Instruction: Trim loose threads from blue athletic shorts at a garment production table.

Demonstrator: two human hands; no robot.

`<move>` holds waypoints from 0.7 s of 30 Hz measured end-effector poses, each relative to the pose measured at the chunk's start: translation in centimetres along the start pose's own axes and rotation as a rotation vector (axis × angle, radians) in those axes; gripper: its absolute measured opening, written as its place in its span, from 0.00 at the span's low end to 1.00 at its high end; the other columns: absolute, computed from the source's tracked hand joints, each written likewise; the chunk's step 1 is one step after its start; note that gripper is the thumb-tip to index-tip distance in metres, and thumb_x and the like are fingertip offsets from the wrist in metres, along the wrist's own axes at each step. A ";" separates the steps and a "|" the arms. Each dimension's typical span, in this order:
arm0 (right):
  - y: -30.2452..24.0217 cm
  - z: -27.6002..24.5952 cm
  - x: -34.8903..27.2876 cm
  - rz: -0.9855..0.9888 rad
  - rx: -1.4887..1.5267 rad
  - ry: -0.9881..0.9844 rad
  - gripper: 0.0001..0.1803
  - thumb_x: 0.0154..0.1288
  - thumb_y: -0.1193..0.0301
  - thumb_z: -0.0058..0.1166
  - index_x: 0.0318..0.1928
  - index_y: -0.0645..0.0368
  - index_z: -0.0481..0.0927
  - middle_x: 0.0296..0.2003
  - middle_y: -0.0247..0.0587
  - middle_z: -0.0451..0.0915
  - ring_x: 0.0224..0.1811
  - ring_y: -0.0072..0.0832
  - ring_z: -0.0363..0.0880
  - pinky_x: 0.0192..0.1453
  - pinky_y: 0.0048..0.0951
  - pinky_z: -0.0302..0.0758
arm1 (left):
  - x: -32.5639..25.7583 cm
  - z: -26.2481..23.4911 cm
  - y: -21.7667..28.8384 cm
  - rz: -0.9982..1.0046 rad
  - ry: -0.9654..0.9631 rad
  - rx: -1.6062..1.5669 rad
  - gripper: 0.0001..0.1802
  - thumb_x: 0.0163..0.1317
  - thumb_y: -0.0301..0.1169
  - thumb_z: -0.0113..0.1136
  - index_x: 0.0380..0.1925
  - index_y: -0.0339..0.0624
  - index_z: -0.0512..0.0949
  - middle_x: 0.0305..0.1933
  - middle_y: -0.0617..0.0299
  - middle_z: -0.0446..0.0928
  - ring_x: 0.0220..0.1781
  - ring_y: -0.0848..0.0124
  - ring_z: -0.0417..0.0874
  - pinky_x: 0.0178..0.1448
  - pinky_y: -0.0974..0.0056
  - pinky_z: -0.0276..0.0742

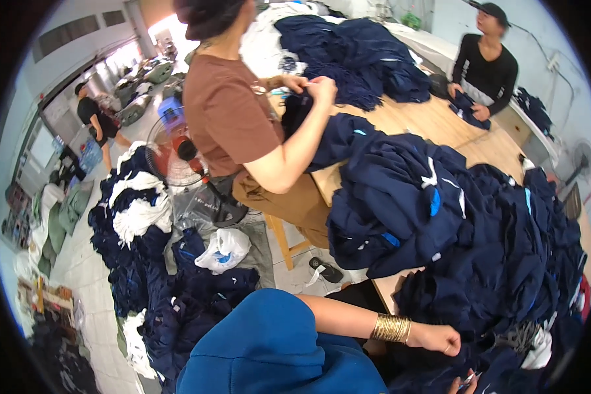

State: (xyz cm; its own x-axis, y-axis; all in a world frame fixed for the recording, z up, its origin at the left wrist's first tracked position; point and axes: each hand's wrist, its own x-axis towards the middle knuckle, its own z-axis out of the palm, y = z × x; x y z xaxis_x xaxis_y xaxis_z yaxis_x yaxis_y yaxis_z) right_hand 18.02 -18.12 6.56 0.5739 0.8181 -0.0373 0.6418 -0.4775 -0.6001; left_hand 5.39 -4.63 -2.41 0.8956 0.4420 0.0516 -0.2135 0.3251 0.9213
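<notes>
My left hand (pixel 438 339), with gold bangles (pixel 391 328) at the wrist and a ring, is closed above the navy garments (pixel 407 368) at the lower right. What its curled fingers pinch, if anything, is hidden. Just below it, at the bottom edge, my right hand (pixel 473 383) shows only in part. Its fingers close on a small silvery tool (pixel 467 379), too small and cut off to name surely. Around both hands the navy cloth lies in loose folds. A large heap of navy garments (pixel 400 190) with white and light blue bits rises beyond them on the table.
A person in a brown shirt (pixel 223 105) sits across, fingers on dark cloth. Another in black (pixel 482 72) holds a navy piece at the wooden table (pixel 433 125). Left lie garment piles (pixel 138 262), a white plastic bag (pixel 223 251) and a fan (pixel 177 154); a sandal (pixel 325 270) is on the floor.
</notes>
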 end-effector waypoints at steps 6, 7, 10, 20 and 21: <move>2.4 1.2 -2.0 0.095 0.384 0.135 0.16 0.55 0.75 0.58 0.45 0.60 0.73 0.37 0.37 0.75 0.33 0.21 0.71 0.39 0.21 0.69 | 0.5 0.4 3.8 -0.048 0.182 -0.072 0.09 0.61 0.34 0.56 0.36 0.39 0.75 0.34 0.70 0.72 0.36 0.82 0.70 0.42 0.75 0.68; 1.9 1.1 -2.1 0.054 0.322 0.141 0.16 0.54 0.73 0.60 0.44 0.60 0.73 0.36 0.40 0.77 0.33 0.22 0.75 0.36 0.22 0.71 | 0.4 0.5 3.3 -0.038 0.202 -0.062 0.09 0.62 0.33 0.56 0.36 0.39 0.74 0.34 0.70 0.72 0.36 0.83 0.70 0.42 0.76 0.67; -0.4 0.3 -2.3 0.030 0.163 0.097 0.17 0.54 0.67 0.61 0.43 0.59 0.74 0.28 0.41 0.79 0.26 0.29 0.79 0.29 0.26 0.72 | -0.1 1.4 2.6 -0.118 0.217 -0.081 0.06 0.63 0.29 0.54 0.36 0.39 0.73 0.33 0.70 0.71 0.36 0.83 0.69 0.42 0.77 0.66; 0.7 2.3 -3.0 -0.061 0.075 0.132 0.12 0.59 0.64 0.56 0.39 0.58 0.73 0.25 0.41 0.79 0.23 0.34 0.79 0.24 0.29 0.73 | -0.7 2.4 2.1 -0.150 0.192 -0.080 0.05 0.61 0.23 0.55 0.36 0.36 0.72 0.36 0.67 0.72 0.39 0.83 0.70 0.46 0.77 0.66; 0.7 2.4 -2.9 -0.043 0.013 0.111 0.12 0.59 0.64 0.56 0.38 0.58 0.73 0.25 0.40 0.79 0.22 0.34 0.79 0.24 0.30 0.72 | -0.8 2.4 2.2 -0.139 0.185 -0.061 0.05 0.61 0.23 0.55 0.36 0.36 0.72 0.36 0.67 0.72 0.39 0.83 0.70 0.46 0.77 0.66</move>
State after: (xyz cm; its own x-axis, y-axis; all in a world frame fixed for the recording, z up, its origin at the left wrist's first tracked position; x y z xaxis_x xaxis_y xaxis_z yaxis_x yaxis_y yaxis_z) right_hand 15.57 -20.09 4.30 0.5993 0.7969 0.0767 0.6605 -0.4380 -0.6098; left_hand 5.12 -6.29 0.46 0.8321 0.5337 -0.1507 -0.1219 0.4411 0.8892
